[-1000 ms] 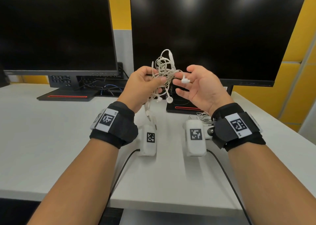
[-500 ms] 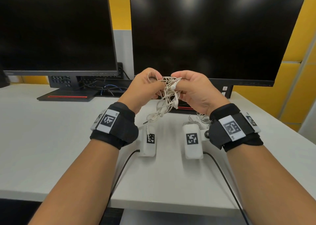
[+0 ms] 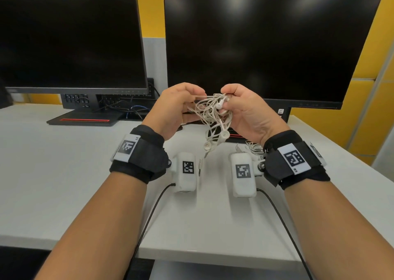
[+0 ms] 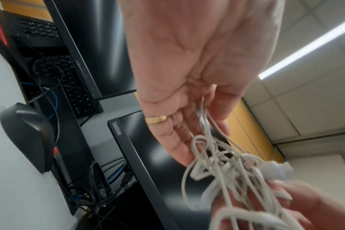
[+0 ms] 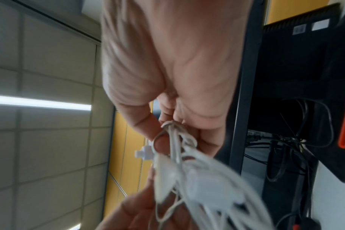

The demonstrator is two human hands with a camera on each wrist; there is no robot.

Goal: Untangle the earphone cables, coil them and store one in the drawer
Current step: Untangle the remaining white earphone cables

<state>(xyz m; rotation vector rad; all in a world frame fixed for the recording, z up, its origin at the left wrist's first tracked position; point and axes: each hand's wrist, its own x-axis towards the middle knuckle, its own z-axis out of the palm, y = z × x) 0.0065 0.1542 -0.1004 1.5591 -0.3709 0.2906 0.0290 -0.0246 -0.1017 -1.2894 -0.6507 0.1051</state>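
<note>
Both hands hold the tangled white earphone cables [image 3: 213,113] up in the air above the bench [image 3: 64,173], in front of the right-hand monitor [image 3: 266,41]. Holding the knot clear of the surface most likely lets the loose ends hang free, so gravity shows which strand runs where; two earbuds [image 3: 224,134] dangle below the clump for just that reason.

The left hand [image 3: 174,109] is curled, its thumb and fingers pinching strands on the left side of the knot. In the left wrist view a few thin strands run up between its thumb and fingers [image 4: 179,140], which suggests it is anchoring one line while the rest is worked loose. The right hand [image 3: 247,113] grips the other side, thumb pressed on a bunch of loops, with an earbud sticking out by the fingertip [image 5: 161,143]. With the hands this close together and pulling gently apart, the knot is spread open rather than tightened.

A second small bundle of thin cable [image 3: 253,148] lies on the bench just beyond the right wrist. No drawer is in view. The untangling looks barely begun, and coiling and storing are not yet done.
</note>
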